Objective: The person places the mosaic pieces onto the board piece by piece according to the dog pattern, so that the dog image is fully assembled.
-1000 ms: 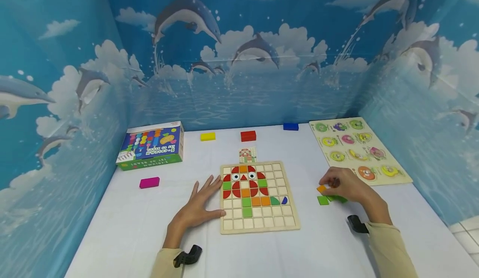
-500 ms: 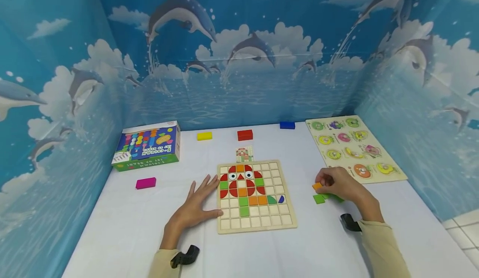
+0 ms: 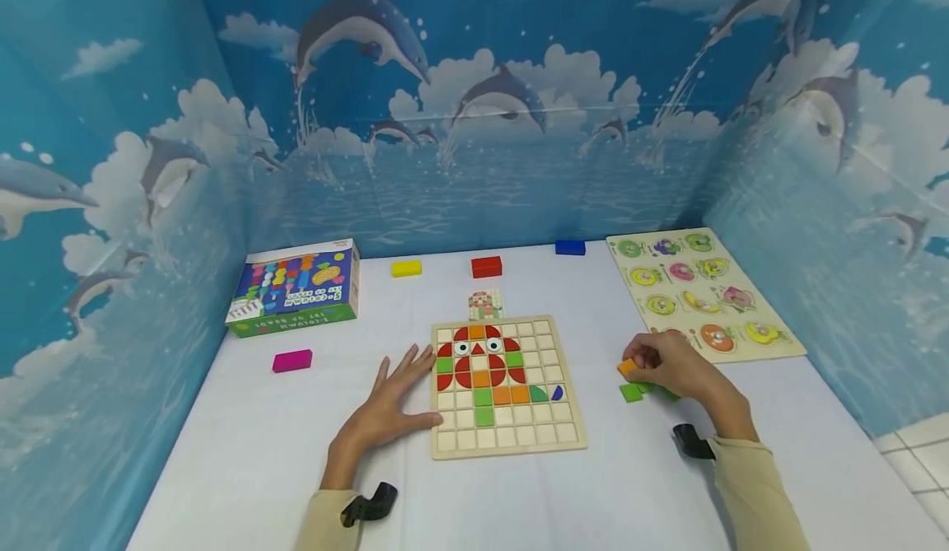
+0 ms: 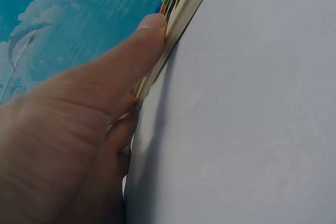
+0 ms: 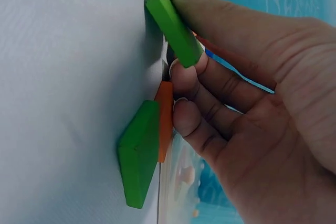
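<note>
My left hand (image 3: 393,407) spreads along the left edge of a wooden grid board (image 3: 544,434), its thumb and fingertips touching the rim. In the left wrist view the thumb (image 4: 123,59) lies against the board's edge (image 4: 184,19). Red, orange and green tiles with two eye pieces form an owl-like figure on the board; a blue piece (image 3: 558,393) lies in a cell at right. To the board's right, my right hand (image 3: 678,366) pinches an orange tile (image 3: 627,367) between thumb and finger. Beneath it are green tiles (image 3: 631,393), partly hidden. The right wrist view shows another orange tile (image 5: 165,121) beside a green one (image 5: 137,156).
A small picture card (image 3: 485,304) lies behind the board. Yellow (image 3: 406,268), red (image 3: 487,267), blue (image 3: 570,248) and magenta (image 3: 292,361) blocks are spread about. A bead-set box (image 3: 292,287) stands at left, a fruit puzzle board (image 3: 697,287) at right. A dolphin-print curtain (image 3: 474,180) surrounds the table.
The head view shifts slightly. Both hands stay almost where they were; the right hand keeps the orange tile over the green tiles, and the board's pieces look the same.
</note>
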`<state>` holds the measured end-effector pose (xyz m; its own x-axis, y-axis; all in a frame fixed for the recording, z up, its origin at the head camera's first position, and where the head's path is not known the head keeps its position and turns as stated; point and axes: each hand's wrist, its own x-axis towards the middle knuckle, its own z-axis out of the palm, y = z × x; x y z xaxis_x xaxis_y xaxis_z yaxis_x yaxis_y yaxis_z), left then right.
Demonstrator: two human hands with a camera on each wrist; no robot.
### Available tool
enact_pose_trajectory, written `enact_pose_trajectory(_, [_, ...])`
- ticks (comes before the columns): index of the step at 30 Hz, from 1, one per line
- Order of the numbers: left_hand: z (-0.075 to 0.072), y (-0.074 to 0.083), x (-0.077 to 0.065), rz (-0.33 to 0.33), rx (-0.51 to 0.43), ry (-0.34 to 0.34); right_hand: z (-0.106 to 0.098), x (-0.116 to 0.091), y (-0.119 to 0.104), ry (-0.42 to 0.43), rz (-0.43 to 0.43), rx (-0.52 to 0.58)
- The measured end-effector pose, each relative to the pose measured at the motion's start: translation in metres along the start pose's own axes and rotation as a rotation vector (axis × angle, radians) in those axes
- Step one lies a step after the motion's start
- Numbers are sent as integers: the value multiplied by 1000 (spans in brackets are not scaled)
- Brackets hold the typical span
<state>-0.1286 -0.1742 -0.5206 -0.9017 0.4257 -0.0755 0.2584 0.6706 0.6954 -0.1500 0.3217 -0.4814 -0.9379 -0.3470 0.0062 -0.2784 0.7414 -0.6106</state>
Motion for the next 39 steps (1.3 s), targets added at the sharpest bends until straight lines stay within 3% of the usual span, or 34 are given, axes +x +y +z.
enact_pose_trajectory(7, [0, 3, 0, -9, -14, 9, -3, 0, -1, 83, 17, 21])
enact_pose_trajectory(15, [-5, 4, 0, -21, 2, 9, 14, 10, -28, 153, -71, 101])
enact_pose_trajectory(24, [-2, 4, 1, -11, 8, -1, 51, 24, -73, 40, -205, 265])
enact_pose_trajectory(31, [-3, 5, -1, -16, 7, 1, 74, 32, -104, -75, -234, 320])
enact_pose_trajectory(39, [-3, 6, -1, -21, -3, 4, 93, 38, -119, -122, -273, 307])
